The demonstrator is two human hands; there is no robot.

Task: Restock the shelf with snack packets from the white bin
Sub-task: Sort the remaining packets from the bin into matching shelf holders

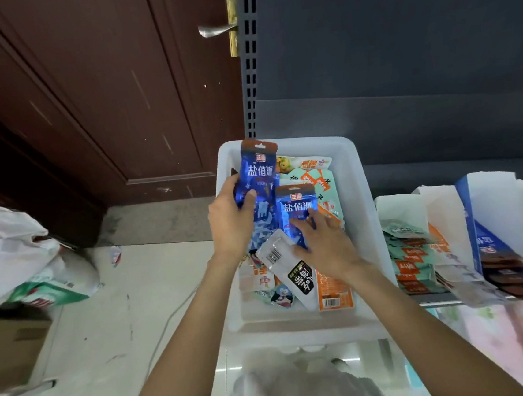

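A person's two bare forearms reach forward and down into a white bin [351,170] that sits in front of a dark grey shelf [405,113]. The bin holds a loose heap of snack packets in blue, orange, pale green and white.

The left hand [233,219] grips a blue snack packet [259,169] by its lower part, thumb across the front and fingers curled behind. This packet stands upright, lifted above the heap near the bin's far left corner.

The right hand [325,242] reaches onto a second blue packet [297,213] of the same kind, just right of the first. Its fingertips rest on the packet's lower front, fingers spread and slightly bent; whether they pinch it cannot be told. Just below lies a white and black packet [287,267], tilted, with a barcode showing.

To the right of the bin, a lower shelf level carries rows of packets [416,256] standing on edge, among them green-and-orange ones and blue-and-white ones.

To the left stand a dark red wooden door [84,96] with a metal handle [215,30], a pale tiled floor [114,307], a white plastic bag [9,247] and a cardboard box [9,349].
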